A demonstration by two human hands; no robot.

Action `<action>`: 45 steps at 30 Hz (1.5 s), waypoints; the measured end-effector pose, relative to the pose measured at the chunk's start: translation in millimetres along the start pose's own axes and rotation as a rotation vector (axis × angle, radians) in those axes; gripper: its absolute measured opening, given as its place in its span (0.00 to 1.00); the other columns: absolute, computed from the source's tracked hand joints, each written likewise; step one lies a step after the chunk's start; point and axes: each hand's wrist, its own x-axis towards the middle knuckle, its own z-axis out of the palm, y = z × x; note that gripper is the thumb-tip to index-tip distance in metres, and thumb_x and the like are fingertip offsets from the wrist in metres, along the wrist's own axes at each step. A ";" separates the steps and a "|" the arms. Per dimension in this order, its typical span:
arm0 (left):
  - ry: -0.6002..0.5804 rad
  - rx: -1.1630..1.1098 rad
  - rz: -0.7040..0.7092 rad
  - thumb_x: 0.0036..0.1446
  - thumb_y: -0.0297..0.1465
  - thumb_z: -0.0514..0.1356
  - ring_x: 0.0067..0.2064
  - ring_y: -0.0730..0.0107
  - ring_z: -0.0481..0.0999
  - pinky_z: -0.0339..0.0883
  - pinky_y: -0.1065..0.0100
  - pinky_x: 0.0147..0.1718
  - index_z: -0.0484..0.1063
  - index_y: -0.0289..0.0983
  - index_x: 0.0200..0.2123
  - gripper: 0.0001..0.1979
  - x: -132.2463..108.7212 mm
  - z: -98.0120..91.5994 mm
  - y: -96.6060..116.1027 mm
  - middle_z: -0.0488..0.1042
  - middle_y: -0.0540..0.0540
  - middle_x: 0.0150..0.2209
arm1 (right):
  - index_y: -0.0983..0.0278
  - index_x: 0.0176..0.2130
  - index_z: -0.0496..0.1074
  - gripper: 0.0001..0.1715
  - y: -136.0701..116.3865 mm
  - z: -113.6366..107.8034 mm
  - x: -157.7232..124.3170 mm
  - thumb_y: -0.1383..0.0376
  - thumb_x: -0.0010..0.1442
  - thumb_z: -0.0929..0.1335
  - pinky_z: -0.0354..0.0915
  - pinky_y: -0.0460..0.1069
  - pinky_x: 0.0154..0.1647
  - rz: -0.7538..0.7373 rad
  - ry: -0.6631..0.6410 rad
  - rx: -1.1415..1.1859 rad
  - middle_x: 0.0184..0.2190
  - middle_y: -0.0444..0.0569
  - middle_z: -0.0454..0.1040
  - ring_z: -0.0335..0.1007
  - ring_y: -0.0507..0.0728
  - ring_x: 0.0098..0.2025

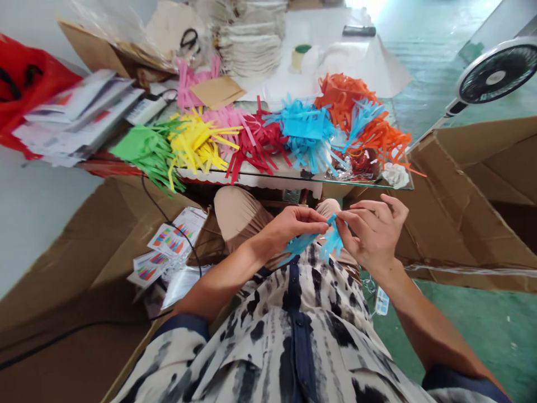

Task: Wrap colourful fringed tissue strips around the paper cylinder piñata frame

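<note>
My left hand [293,226] and my right hand [373,232] work together above my lap, pinching a piece of fringed blue paper [333,242] between their fingertips. Its cut strips hang down between my hands. Just beyond them, a glass-topped table [293,176] holds heaps of fringed paper: green [140,150], yellow [197,143], red [255,140], blue [306,131] and orange [369,131]. A pink heap [195,84] lies behind these. The nearest heap to my hands is the blue one, and neither hand touches the table.
Brown cardboard sheets [461,207] flank my knees on both sides. Small printed cards [168,246] and a black cable [168,224] lie to the left. A fan [495,75] stands at the right, with a stack of papers [79,115], a red bag [29,84] and a tape roll [301,57] beyond.
</note>
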 end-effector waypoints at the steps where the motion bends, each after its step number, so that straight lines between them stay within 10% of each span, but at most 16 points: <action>1: -0.012 0.013 0.005 0.48 0.40 0.79 0.29 0.77 0.74 0.63 0.71 0.31 0.84 0.34 0.37 0.19 1.8 -0.5 3.1 0.80 0.48 0.31 | 0.55 0.37 0.77 0.03 -1.9 -1.6 7.1 0.63 0.65 0.73 0.59 0.63 0.64 0.028 0.014 0.041 0.31 0.39 0.82 0.78 0.57 0.43; 13: -0.070 0.090 0.352 0.46 0.43 0.79 0.31 0.75 0.73 0.64 0.69 0.33 0.82 0.38 0.30 0.17 59.7 5.5 78.5 0.79 0.50 0.31 | 0.59 0.26 0.79 0.10 21.4 1.3 93.5 0.61 0.59 0.76 0.64 0.51 0.30 0.572 0.069 0.651 0.24 0.43 0.77 0.69 0.54 0.27; 23: -0.019 0.167 0.480 0.47 0.44 0.79 0.30 0.76 0.70 0.63 0.68 0.33 0.80 0.36 0.28 0.19 83.9 1.4 122.6 0.76 0.51 0.29 | 0.57 0.36 0.83 0.09 47.8 9.5 139.1 0.55 0.63 0.76 0.71 0.52 0.39 0.549 -0.050 0.806 0.33 0.44 0.82 0.77 0.55 0.35; 36: 0.101 0.009 0.478 0.46 0.41 0.80 0.36 0.69 0.81 0.71 0.69 0.39 0.84 0.37 0.39 0.20 117.6 -23.5 117.3 0.84 0.47 0.34 | 0.57 0.33 0.83 0.09 70.5 39.9 160.0 0.59 0.66 0.75 0.71 0.54 0.46 0.490 -0.021 0.806 0.33 0.45 0.81 0.76 0.58 0.40; 41: 0.185 -0.049 0.410 0.45 0.40 0.80 0.36 0.68 0.81 0.70 0.69 0.39 0.85 0.36 0.35 0.17 134.7 -57.3 112.0 0.85 0.45 0.34 | 0.58 0.47 0.84 0.16 102.6 92.0 234.4 0.54 0.72 0.69 0.71 0.52 0.50 0.378 -0.199 0.500 0.43 0.48 0.84 0.80 0.58 0.46; 45: 0.163 -0.205 0.288 0.43 0.40 0.81 0.34 0.69 0.81 0.69 0.70 0.39 0.83 0.35 0.32 0.19 138.6 -81.0 105.5 0.84 0.46 0.31 | 0.60 0.58 0.79 0.20 130.1 173.6 315.7 0.61 0.76 0.63 0.68 0.53 0.59 0.254 -0.606 -0.029 0.56 0.53 0.80 0.77 0.59 0.56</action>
